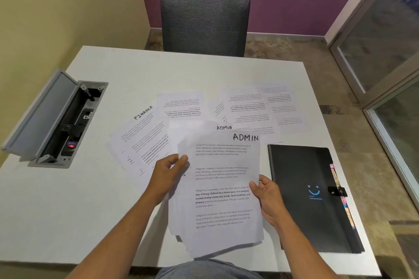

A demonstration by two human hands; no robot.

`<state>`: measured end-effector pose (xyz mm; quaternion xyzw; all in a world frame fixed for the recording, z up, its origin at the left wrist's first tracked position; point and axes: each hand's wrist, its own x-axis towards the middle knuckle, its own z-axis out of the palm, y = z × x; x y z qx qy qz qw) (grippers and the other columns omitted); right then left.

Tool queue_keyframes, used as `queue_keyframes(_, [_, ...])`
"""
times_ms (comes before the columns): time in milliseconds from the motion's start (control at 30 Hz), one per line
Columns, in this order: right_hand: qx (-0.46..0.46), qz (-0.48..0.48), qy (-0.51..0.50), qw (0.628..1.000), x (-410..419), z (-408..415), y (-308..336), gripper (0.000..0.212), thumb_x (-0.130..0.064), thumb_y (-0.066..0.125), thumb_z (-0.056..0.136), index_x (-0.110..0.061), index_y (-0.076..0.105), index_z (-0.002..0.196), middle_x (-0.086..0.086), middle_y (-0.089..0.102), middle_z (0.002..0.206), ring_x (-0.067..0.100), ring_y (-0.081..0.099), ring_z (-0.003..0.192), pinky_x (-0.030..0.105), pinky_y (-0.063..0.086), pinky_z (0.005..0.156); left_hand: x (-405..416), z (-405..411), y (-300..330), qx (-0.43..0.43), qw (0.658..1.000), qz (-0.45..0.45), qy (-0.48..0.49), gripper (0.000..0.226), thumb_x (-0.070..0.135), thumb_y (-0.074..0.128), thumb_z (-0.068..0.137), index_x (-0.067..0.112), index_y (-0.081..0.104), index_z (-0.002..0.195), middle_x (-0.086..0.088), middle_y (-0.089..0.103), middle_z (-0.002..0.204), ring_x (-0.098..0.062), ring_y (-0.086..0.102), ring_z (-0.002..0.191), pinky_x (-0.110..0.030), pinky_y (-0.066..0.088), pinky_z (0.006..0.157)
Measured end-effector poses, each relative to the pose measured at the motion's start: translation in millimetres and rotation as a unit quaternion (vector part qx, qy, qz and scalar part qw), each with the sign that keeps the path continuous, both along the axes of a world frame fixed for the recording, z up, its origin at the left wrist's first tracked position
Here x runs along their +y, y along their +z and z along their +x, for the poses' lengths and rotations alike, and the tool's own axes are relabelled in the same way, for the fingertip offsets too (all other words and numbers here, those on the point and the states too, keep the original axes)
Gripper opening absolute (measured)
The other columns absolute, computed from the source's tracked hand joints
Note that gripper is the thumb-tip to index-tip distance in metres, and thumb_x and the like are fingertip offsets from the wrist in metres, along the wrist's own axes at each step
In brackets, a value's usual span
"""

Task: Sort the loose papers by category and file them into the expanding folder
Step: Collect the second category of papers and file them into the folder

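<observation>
ADMIN stack (223, 199) held up: left hand (166, 174) pinches its left edge, right hand (266, 197) grips the right. Black folder (306, 197) closed beside it.

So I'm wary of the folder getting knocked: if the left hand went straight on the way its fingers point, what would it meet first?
Probably not the folder. The left hand points right and slightly away, pinching the ADMIN stack, so it meets those sheets first; the folder lies farther right, beyond the right hand.
</observation>
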<state>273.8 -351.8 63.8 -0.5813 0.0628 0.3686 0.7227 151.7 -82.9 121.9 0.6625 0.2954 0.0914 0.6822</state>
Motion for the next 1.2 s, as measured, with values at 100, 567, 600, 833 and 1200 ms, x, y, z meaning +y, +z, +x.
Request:
queue_keyframes(100, [-0.001, 0.002, -0.004, 1.0, -2.4, 1.8, -2.9, 0.059, -0.019, 0.076, 0.071, 0.001, 0.054, 0.122, 0.023, 0.072, 0.111, 0.034, 0.073, 0.094, 0.042, 0.061, 0.074, -4.1, 5.6, 2.1, 0.026, 0.999, 0.014, 0.026, 0.049, 0.03, 0.066, 0.093, 0.006, 0.039, 0.06, -0.004, 0.035, 0.059, -0.011, 0.034, 0.055, -0.026, 0.032, 0.057])
queue_keyframes(567, [0.065, 0.034, 0.053, 0.996, -7.4, 3.0, 0.6, 0.045, -0.009, 0.073, 0.077, -0.002, 0.055, 0.118, 0.021, 0.07, 0.117, 0.031, 0.071, 0.099, 0.042, 0.061, 0.082, -4.4, 11.4, 2.6, 0.062, 0.992, -0.003, 0.107, 0.044, 0.042, 0.055, 0.098, 0.002, 0.051, 0.079, -0.013, 0.049, 0.066, -0.02, 0.032, 0.052, -0.025, 0.028, 0.046])
queue_keyframes(600, [0.069, 0.034, 0.062, 0.995, -6.2, 4.2, 0.6, 0.052, -0.013, 0.079, 0.074, -0.002, 0.054, 0.118, 0.023, 0.068, 0.12, 0.033, 0.07, 0.102, 0.043, 0.06, 0.083, -5.1, 11.7, 2.6, 0.06, 0.993, -0.009, 0.103, 0.045, 0.041, 0.055, 0.098, -0.001, 0.051, 0.083, -0.014, 0.051, 0.066, -0.019, 0.034, 0.051, -0.024, 0.029, 0.045])
queue_keyframes(833, [0.066, -0.003, 0.096, 0.993, -2.5, 5.4, -0.8, 0.063, -0.017, 0.078, 0.072, -0.003, 0.046, 0.124, 0.024, 0.067, 0.122, 0.041, 0.066, 0.109, 0.053, 0.057, 0.088, -8.4, 13.0, 8.2, 0.046, 0.994, -0.023, 0.094, 0.04, 0.038, 0.052, 0.1, 0.004, 0.051, 0.078, -0.001, 0.048, 0.06, -0.018, 0.039, 0.048, -0.022, 0.035, 0.044])
queue_keyframes(1200, [0.029, -0.045, 0.076, 0.996, 9.2, 7.7, 3.2, 0.049, 0.003, 0.065, 0.089, -0.014, 0.048, 0.131, 0.017, 0.069, 0.12, 0.033, 0.07, 0.103, 0.048, 0.058, 0.086, 1.4, 18.8, 14.4, 0.029, 0.988, 0.154, -0.018, 0.085, 0.014, 0.08, 0.08, 0.038, 0.032, 0.146, 0.024, 0.037, 0.147, -0.001, 0.038, 0.133, -0.026, 0.033, 0.107])
